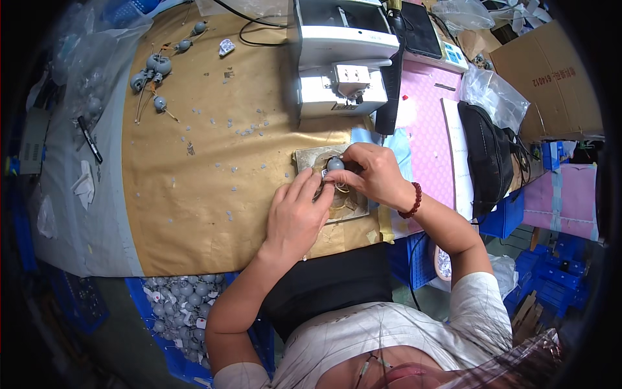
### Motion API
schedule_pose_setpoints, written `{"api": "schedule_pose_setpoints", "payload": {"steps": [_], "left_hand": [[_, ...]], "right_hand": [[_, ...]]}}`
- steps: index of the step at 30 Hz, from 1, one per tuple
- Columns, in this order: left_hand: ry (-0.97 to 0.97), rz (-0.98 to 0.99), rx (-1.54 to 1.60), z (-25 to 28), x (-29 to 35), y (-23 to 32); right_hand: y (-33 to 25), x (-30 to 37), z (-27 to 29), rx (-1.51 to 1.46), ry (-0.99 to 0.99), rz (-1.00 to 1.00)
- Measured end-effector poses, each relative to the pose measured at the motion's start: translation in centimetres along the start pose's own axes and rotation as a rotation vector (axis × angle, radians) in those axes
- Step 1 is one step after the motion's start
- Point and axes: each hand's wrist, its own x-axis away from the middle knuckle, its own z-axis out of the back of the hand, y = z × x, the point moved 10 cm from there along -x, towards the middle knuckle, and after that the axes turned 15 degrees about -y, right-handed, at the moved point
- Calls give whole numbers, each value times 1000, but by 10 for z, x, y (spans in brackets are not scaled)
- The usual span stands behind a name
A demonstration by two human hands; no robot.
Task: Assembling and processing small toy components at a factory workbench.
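Observation:
A small grey ball-shaped part (335,164) is pinched between the thumb and fingers of my right hand (379,175), over a square metal plate (357,212) close to the bench's front edge. My left hand (295,217) comes in from the left with its fingers drawn together beside the ball. Something small and pale shows at the left fingertips, too small to name. Thin pale wire curls under my right thumb, above the plate. The fingers cover part of the ball and the middle of the plate.
A white machine (346,97) stands beyond the plate. Several grey ball parts with wires (159,63) lie far left, and grey chips (246,131) are scattered mid-bench. A blue crate (170,363) full of grey balls sits below, left. A black bag (484,155) lies right.

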Motion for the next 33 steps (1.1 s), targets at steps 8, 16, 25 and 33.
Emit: {"api": "schedule_pose_setpoints", "payload": {"steps": [8,16,25,33], "left_hand": [[2,-6,43,1,-2,-2],[18,140,211,17,-29,-15],[-56,123,76,13,-38,-6],[-2,97,80,13,-42,-2]], "right_hand": [[12,8,-11,-37,-22,-161],[15,8,-14,-105,-80,-221],[61,27,98,15,727,-72],[134,-7,92,-469,562,-220]]}}
